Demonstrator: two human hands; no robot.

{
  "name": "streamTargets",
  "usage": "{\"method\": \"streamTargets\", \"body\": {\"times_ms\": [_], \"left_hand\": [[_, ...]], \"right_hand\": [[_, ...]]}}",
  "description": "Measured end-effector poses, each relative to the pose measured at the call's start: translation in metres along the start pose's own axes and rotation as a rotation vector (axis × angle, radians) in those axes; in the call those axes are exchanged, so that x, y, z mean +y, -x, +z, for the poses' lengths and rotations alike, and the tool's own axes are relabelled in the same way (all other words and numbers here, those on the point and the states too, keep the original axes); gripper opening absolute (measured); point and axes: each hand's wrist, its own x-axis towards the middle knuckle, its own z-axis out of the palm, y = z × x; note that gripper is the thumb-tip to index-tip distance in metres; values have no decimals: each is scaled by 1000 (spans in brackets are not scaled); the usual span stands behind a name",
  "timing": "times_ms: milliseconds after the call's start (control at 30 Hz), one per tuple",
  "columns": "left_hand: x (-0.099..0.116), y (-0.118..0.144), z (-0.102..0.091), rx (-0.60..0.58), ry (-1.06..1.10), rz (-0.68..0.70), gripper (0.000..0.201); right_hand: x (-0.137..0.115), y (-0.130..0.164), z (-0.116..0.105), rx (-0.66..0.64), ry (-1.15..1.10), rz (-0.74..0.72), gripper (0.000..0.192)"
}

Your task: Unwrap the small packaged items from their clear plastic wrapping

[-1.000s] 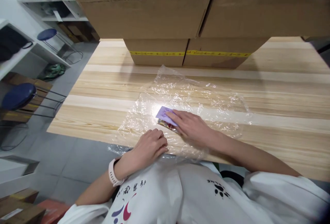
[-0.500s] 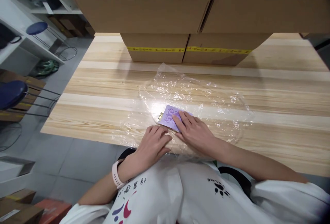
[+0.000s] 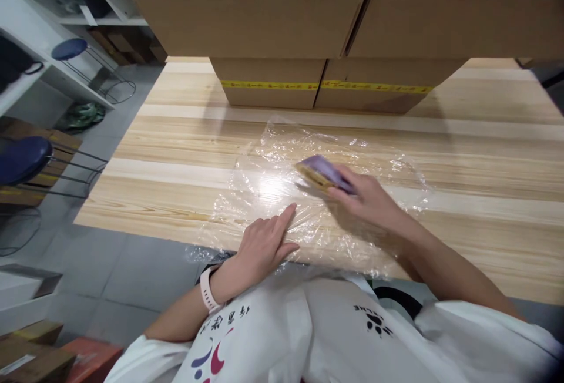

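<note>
- The right hand (image 3: pixel 374 201) grips a small purple booklet (image 3: pixel 324 171) by its near end, fingers clamped on it, and holds it tilted above the plastic sheet (image 3: pixel 308 195).
- The booklet's long axis runs from the right hand's fingers out to the upper left, its free end pointing toward the boxes (image 3: pixel 326 86) at the back of the desk (image 3: pixel 176 154).
- The left hand (image 3: pixel 264 242) lies flat on the sheet's near edge, fingers apart and holding nothing, forefinger stretched toward the booklet.
- The booklet lies up and to the right of the left hand, well clear of it; only the right hand touches it.
- Blue stools (image 3: pixel 22 160) stand on the floor to the left.
</note>
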Motion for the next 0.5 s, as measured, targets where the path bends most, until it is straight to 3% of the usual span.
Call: {"method": "streamTargets", "body": {"times_ms": [67, 133, 200, 267, 333, 400, 500], "left_hand": [[2, -5, -3, -85, -59, -35, 70], [3, -10, -6, -158, -90, -44, 49], [3, -15, -8, -196, -108, -36, 21], [1, -21, -11, -176, -108, -14, 19], [-3, -29, -16, -71, -73, -2, 21], [-9, -38, -24, 141, 30, -41, 18], [-16, -54, -38, 454, 475, -189, 10]], "right_hand": [[19, 3, -15, 166, -239, 125, 48], [37, 10, -24, 299, -406, 218, 44], [49, 17, -27, 361, -538, 282, 40], [56, 24, -26, 383, -653, 322, 39], [57, 28, -23, 399, -746, 357, 42], [56, 30, -22, 392, -804, 376, 45], [50, 31, -22, 303, -844, 347, 46]]}}
